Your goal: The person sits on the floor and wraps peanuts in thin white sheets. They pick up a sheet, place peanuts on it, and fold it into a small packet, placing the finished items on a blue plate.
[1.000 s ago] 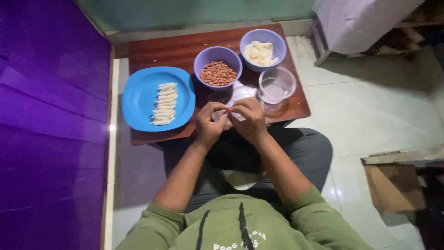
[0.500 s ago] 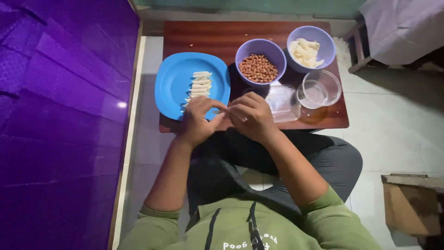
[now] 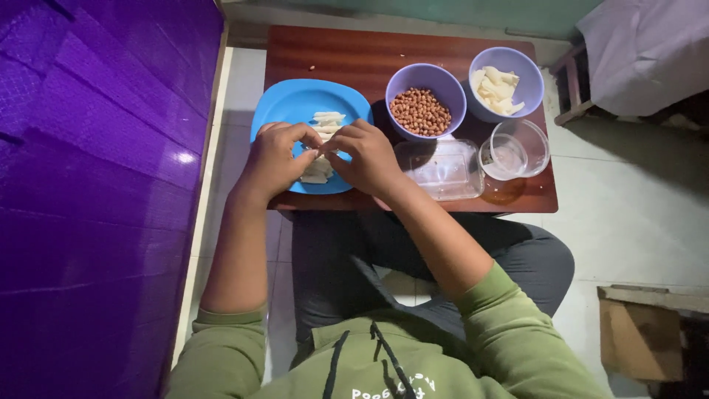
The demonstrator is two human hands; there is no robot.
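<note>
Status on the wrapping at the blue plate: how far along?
Done: a row of pale rolled pieces lies on the blue plate. In hand: left hand and right hand pinch one piece together over it. Left: peanut bowl and wrapper bowl both hold stock.

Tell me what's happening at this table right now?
A person seated at a low wooden table has both hands over a blue plate. The left hand and right hand meet fingertip to fingertip on a small pale roll, above a row of similar rolls. Beside the plate stand a purple bowl of peanuts, a second bowl of pale pieces, a clear rectangular container and a clear round cup.
</note>
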